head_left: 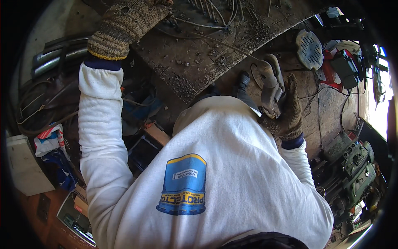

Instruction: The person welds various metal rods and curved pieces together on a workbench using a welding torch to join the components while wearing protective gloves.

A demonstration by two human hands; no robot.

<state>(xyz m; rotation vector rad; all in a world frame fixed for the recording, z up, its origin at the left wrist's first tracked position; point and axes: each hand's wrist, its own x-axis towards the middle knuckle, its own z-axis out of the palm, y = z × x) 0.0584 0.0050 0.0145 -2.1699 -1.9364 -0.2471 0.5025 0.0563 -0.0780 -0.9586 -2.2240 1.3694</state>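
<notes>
White long-sleeved shirt (248,166) foremost. Brown-gloved right hand (291,113) grips worn grey clamp-shaped holder (268,83), thin straight rod (228,47) reaching over grimy metal table (195,66). Brown-knit-gloved left hand (130,23) above table; can't tell its fingers.

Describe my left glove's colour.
Left glove: mottled brown and tan, yellow-edged at the cuff end; head view shows it best.

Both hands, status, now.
Left hand: gloved, over the metal table; grip cannot be told.
Right hand: gloved, holding the grey electrode holder, a thin rod extending from it.
</notes>
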